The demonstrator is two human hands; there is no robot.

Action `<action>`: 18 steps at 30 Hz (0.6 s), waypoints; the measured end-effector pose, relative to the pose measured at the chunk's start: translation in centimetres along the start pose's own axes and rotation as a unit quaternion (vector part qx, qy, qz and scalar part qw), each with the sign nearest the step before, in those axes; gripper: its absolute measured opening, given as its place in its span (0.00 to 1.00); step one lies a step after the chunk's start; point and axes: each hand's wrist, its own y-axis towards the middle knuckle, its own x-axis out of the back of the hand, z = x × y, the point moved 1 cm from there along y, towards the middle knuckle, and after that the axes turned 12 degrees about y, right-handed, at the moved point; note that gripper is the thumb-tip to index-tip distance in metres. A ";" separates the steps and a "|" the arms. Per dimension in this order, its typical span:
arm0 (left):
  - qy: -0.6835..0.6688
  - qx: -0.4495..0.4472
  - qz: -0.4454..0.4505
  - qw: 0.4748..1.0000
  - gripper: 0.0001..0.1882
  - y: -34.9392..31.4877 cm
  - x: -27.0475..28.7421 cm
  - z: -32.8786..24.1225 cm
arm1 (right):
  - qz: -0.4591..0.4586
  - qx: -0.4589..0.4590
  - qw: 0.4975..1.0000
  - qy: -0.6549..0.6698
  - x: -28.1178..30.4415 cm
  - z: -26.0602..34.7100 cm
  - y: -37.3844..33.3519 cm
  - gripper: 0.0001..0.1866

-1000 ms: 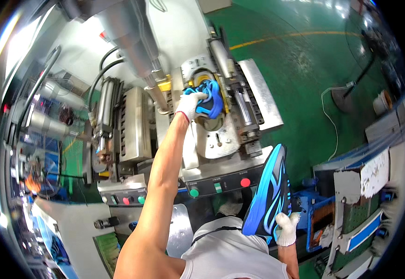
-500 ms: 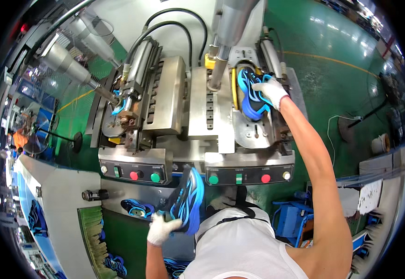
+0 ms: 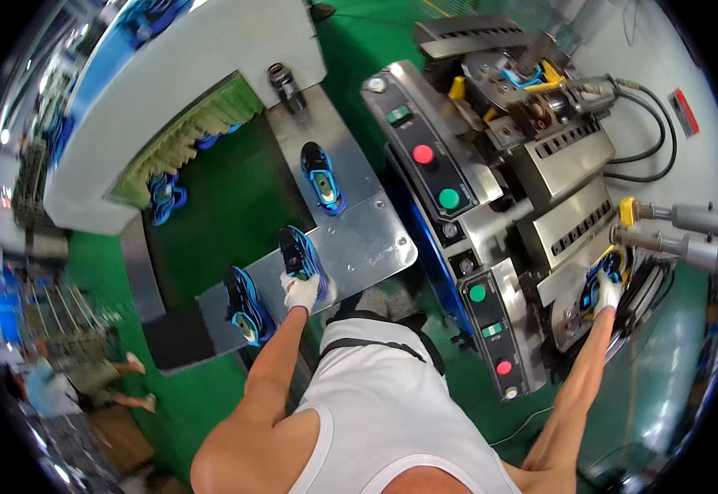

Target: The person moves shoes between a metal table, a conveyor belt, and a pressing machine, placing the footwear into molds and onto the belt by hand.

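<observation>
Left-hand shoe: the blue-and-black shoe (image 3: 297, 249) is near the middle of our view, toward 9 o'clock, at the metal table (image 3: 363, 247); we cannot tell whether its whole sole bears on the top.
Left hand: our gloved left hand (image 3: 300, 292) holds that shoe by its near end, fingers wrapped round it.
Machine shoe: a second shoe (image 3: 591, 288) sits in the machine's fixture, just past 3 o'clock.
Right hand: our gloved right hand (image 3: 610, 294) lies over this shoe, touching it; we cannot tell whether its fingers grasp or only rest.
Just changed: our view swings toward the table, and the left-hand shoe, in mid-air half a second ago, is now there; the right hand stays at the machine. We judge that our work is split between both places.
Table neighbours: one shoe (image 3: 248, 300) lies just beside at 8 o'clock, another (image 3: 321, 177) at 11.
Control panels: one panel (image 3: 497, 350) is at 4 o'clock, the other (image 3: 437, 177) between 1 and 2.
Green strip curtain: it hangs (image 3: 186, 136) at 10 o'clock.
</observation>
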 end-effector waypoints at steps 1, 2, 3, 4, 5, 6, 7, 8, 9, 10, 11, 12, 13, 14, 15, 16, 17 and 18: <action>-0.035 0.021 0.007 0.999 0.53 -1.7 1.4 -1.3 | 0.025 0.027 0.999 0.040 0.7 1.2 -1.4 0.40; -0.060 0.052 0.004 0.997 0.54 -2.5 2.2 -0.4 | -0.021 0.075 0.997 0.008 -1.4 6.0 -7.2 0.43; -0.078 0.040 0.004 0.996 0.54 -2.7 3.2 0.2 | -0.085 0.121 0.989 -0.031 -1.6 12.9 -14.2 0.46; -0.091 0.012 0.017 0.996 0.54 -2.7 3.5 0.2 | -0.068 0.188 0.978 0.051 -2.1 15.4 -19.6 0.46; -0.102 -0.014 0.027 0.994 0.54 -2.4 4.0 0.6 | -0.032 0.254 0.958 0.132 -3.2 18.2 -24.9 0.46; -0.053 -0.035 -0.068 0.996 0.54 -2.8 4.5 0.3 | 0.015 0.285 0.954 0.095 -5.3 20.2 -30.3 0.46; -0.041 -0.125 -0.059 0.990 0.52 -2.4 6.2 0.7 | 0.063 0.315 0.945 0.058 -7.3 21.5 -34.1 0.46; -0.049 -0.212 -0.086 0.972 0.50 -1.6 7.3 0.5 | 0.130 0.318 0.939 -0.031 -10.0 19.9 -36.2 0.46; -0.058 -0.297 -0.113 0.947 0.47 -0.3 8.2 0.4 | 0.197 0.313 0.922 -0.117 -13.6 17.2 -38.1 0.47; 0.004 -0.363 -0.085 0.928 0.41 1.9 7.5 1.1 | 0.158 0.352 0.866 -0.319 -16.7 13.5 -39.0 0.49; 0.033 -0.427 -0.027 0.903 0.31 3.8 8.2 1.0 | 0.114 0.376 0.768 -0.505 -18.4 11.0 -39.5 0.50; 0.044 -0.455 -0.005 0.889 0.29 5.5 8.4 1.5 | 0.162 0.353 0.800 -0.457 -18.6 12.9 -39.5 0.53; 0.055 -0.487 0.022 0.871 0.27 6.8 8.5 1.3 | 0.225 0.277 0.820 -0.447 -18.0 14.9 -40.0 0.57; 0.026 -0.489 0.036 0.871 0.27 8.1 8.6 0.7 | 0.250 0.252 0.859 -0.368 -18.3 16.3 -40.4 0.57; 0.035 -0.477 0.057 0.877 0.26 7.9 9.7 -1.1 | 0.266 0.211 0.893 -0.294 -17.5 17.4 -41.1 0.58; 0.031 -0.485 0.063 0.872 0.26 8.2 10.3 -2.1 | 0.351 0.133 0.900 -0.221 -16.2 26.3 -44.6 0.58; 0.024 -0.498 0.074 0.863 0.26 8.2 10.6 -3.4 | 0.413 0.130 0.894 -0.113 -16.3 28.2 -46.5 0.57; 0.006 -0.500 0.088 0.861 0.26 8.1 11.0 -4.1 | 0.493 0.110 0.858 -0.093 -16.6 32.0 -49.1 0.57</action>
